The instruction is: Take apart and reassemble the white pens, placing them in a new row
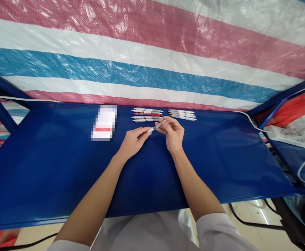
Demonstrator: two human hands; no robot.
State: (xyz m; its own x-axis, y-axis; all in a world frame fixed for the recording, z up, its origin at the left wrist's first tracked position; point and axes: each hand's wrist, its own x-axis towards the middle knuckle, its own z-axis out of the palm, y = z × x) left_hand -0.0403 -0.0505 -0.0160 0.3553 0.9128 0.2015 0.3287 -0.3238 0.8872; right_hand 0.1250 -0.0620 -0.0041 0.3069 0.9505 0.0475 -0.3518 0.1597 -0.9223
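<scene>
One pen is held just above the blue worktop. The left hand pinches its dark end and the right hand is closed on its clip end. Beyond lie the left row of about five pens, one red, and the right row of about four. Work appears partway through; which row is finished cannot be told. One blurred packet lies to the left.

Glossy blue worktop, striped red, white and blue tarpaulin hanging behind, pale floor below, white power strip at right.
</scene>
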